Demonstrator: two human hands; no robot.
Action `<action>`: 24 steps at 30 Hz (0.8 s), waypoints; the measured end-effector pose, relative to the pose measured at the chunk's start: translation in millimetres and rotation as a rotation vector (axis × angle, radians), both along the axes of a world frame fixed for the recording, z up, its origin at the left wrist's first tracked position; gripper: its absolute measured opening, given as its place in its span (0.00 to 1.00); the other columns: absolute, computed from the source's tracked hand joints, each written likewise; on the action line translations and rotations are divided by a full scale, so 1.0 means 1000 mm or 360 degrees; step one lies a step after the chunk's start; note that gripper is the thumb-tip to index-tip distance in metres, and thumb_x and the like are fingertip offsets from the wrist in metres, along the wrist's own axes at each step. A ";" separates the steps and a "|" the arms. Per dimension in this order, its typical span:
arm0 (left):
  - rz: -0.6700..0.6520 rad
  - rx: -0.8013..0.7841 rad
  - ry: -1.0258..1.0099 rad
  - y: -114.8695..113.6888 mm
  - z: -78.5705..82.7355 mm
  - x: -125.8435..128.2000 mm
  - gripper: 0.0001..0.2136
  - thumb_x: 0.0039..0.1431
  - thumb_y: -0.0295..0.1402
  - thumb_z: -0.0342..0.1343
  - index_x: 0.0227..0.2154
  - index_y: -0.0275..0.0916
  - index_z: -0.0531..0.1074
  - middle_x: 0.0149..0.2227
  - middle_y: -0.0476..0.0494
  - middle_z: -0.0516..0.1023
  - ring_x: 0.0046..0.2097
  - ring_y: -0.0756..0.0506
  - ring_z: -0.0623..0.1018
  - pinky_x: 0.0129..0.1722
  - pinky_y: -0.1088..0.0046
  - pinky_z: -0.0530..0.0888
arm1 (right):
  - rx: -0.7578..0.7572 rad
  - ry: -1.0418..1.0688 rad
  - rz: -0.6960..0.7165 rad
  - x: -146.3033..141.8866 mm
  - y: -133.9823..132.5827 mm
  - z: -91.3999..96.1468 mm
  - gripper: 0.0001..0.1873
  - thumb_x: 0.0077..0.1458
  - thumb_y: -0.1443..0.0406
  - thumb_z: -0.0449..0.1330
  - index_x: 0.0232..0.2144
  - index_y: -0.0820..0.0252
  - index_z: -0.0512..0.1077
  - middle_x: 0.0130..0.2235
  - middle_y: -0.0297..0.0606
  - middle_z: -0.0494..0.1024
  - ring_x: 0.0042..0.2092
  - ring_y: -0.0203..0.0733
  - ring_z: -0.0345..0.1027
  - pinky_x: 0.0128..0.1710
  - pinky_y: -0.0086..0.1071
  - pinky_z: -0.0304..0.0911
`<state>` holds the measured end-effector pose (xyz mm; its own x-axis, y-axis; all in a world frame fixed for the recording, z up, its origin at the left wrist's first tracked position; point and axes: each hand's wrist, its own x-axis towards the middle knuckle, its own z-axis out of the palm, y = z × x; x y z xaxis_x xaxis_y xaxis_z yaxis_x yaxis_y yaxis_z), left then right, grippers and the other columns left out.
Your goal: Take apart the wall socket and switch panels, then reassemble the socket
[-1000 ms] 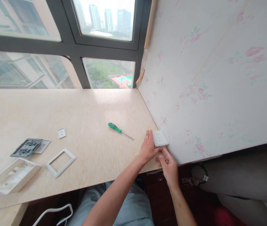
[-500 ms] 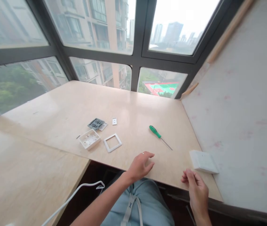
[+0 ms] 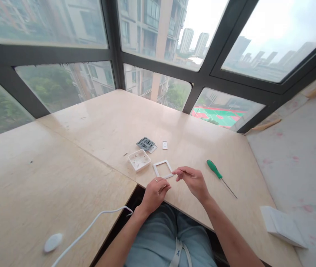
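Note:
My left hand [image 3: 154, 193] is at the table's front edge with its fingers curled and thumb pressed in. What it pinches, if anything, is hidden. Close to its right, my right hand [image 3: 193, 182] reaches in with fingers drawn together, its tips by the right corner of a white square frame [image 3: 155, 170]. Whether they touch the frame I cannot tell. Left of the frame lies an open white wall-mount box [image 3: 139, 160]. Behind the box, a grey socket plate [image 3: 145, 143] rests on a white piece [image 3: 152, 149]. A small white cover [image 3: 165, 145] lies apart.
A green-handled screwdriver [image 3: 214, 169] lies to the right. Against the wall sits a white block-like object [image 3: 282, 224]. On the left are a white cable [image 3: 91, 225] and a white round object [image 3: 53, 243]. A small dark strip [image 3: 125, 154] lies near the box.
My view has swung left. My right hand has moved from beside the white block over to my left hand near the frame. My left hand's fingers have curled in.

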<state>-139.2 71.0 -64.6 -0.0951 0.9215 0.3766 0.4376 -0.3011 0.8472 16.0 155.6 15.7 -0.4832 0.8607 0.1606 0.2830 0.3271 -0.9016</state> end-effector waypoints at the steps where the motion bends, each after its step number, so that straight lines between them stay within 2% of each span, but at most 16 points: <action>1: -0.0016 0.0021 0.0046 0.000 -0.002 -0.001 0.07 0.65 0.31 0.52 0.32 0.39 0.74 0.35 0.43 0.77 0.40 0.45 0.75 0.41 0.68 0.71 | 0.0065 -0.0121 0.0069 -0.018 0.008 0.001 0.19 0.63 0.54 0.55 0.35 0.61 0.79 0.28 0.38 0.79 0.32 0.40 0.73 0.36 0.33 0.67; 2: -0.0038 0.0046 0.0117 0.000 -0.003 -0.001 0.07 0.65 0.31 0.51 0.33 0.39 0.74 0.35 0.43 0.77 0.39 0.45 0.74 0.41 0.68 0.71 | 0.0152 -0.0289 0.0137 -0.035 0.016 0.002 0.20 0.66 0.55 0.51 0.36 0.61 0.78 0.30 0.38 0.79 0.33 0.39 0.73 0.37 0.31 0.67; 4: -0.0046 0.0087 0.0291 -0.001 -0.005 0.001 0.08 0.65 0.30 0.50 0.33 0.40 0.73 0.35 0.43 0.77 0.39 0.45 0.73 0.41 0.66 0.70 | 0.0215 -0.0424 0.0187 -0.069 0.032 -0.001 0.18 0.66 0.59 0.50 0.36 0.61 0.77 0.32 0.38 0.80 0.35 0.39 0.73 0.39 0.30 0.65; 7: 0.0003 0.0138 0.0452 -0.002 -0.006 0.006 0.08 0.65 0.30 0.50 0.33 0.40 0.73 0.36 0.44 0.78 0.38 0.43 0.72 0.41 0.64 0.70 | 0.0299 -0.0647 0.0188 -0.111 0.053 -0.011 0.10 0.57 0.61 0.60 0.37 0.61 0.77 0.34 0.39 0.79 0.36 0.40 0.70 0.37 0.31 0.61; 10: 0.0024 0.0156 0.0472 -0.004 -0.006 0.007 0.07 0.64 0.28 0.49 0.35 0.40 0.73 0.36 0.44 0.78 0.39 0.43 0.72 0.42 0.64 0.70 | 0.0344 -0.0854 0.0203 -0.138 0.064 -0.020 0.07 0.51 0.65 0.63 0.24 0.62 0.75 0.24 0.38 0.74 0.28 0.38 0.64 0.30 0.30 0.53; 12: 0.0016 0.0153 0.0480 -0.005 -0.005 0.007 0.07 0.64 0.28 0.50 0.36 0.40 0.73 0.37 0.44 0.78 0.39 0.43 0.72 0.42 0.64 0.70 | 0.0385 -0.0916 0.0230 -0.145 0.064 -0.022 0.11 0.49 0.69 0.61 0.16 0.62 0.71 0.19 0.35 0.70 0.25 0.36 0.59 0.28 0.29 0.49; 15: 0.0015 0.0157 0.0505 -0.005 -0.004 0.007 0.07 0.64 0.27 0.50 0.36 0.40 0.73 0.38 0.44 0.78 0.39 0.42 0.72 0.42 0.63 0.70 | 0.0468 -0.0892 0.0221 -0.144 0.058 -0.019 0.13 0.48 0.71 0.58 0.14 0.62 0.68 0.18 0.34 0.68 0.24 0.34 0.56 0.27 0.30 0.46; 18: 0.0043 0.0170 0.0539 -0.005 -0.005 0.008 0.07 0.64 0.27 0.50 0.36 0.39 0.74 0.38 0.43 0.78 0.39 0.42 0.72 0.42 0.63 0.70 | 0.0556 -0.0785 0.0145 -0.130 0.049 -0.013 0.13 0.51 0.69 0.57 0.16 0.62 0.68 0.20 0.34 0.69 0.25 0.34 0.56 0.28 0.30 0.47; 24: 0.0108 0.0230 0.0568 -0.004 -0.007 0.011 0.06 0.63 0.26 0.52 0.35 0.38 0.74 0.38 0.44 0.78 0.40 0.43 0.72 0.40 0.64 0.71 | 0.0682 -0.0543 -0.0153 -0.072 0.037 -0.007 0.12 0.55 0.69 0.56 0.20 0.62 0.70 0.24 0.34 0.73 0.28 0.34 0.62 0.32 0.28 0.55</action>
<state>-128.5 67.2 -71.4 0.0066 0.8526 0.5226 0.7201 -0.3667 0.5891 -56.0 192.8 8.8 -0.4915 0.7956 0.3541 0.5823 0.6026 -0.5457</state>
